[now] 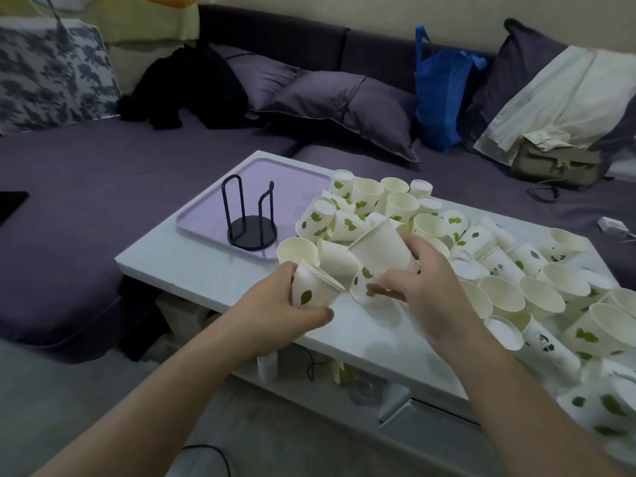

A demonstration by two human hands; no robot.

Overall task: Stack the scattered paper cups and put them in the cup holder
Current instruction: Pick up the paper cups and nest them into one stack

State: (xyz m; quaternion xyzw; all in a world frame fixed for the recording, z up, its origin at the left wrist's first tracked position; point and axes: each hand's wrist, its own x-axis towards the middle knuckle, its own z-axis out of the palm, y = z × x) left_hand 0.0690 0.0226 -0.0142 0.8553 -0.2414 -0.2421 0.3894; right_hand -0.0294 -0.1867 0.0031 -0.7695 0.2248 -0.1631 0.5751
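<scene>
Many white paper cups (pixel 499 256) with green leaf prints lie scattered over the right half of a white low table (pixel 192 266). My left hand (pixel 275 308) grips a short stack of nested cups (pixel 311 287), tilted with the rims pointing right. My right hand (pixel 423 280) holds a single cup (pixel 378 249) by its base, mouth tilted up and to the left, just above and right of that stack. The black wire cup holder (pixel 251 218) stands empty on a lilac tray (pixel 275 177) at the table's far left.
A purple sofa (pixel 86 187) wraps around the table, with cushions (pixel 344 105), black clothing (pixel 192 87), a blue bag (pixel 440 94) and a tan handbag (pixel 557 163). Loose cups (pixel 299 247) lie between the holder and my hands. Shelves show under the table.
</scene>
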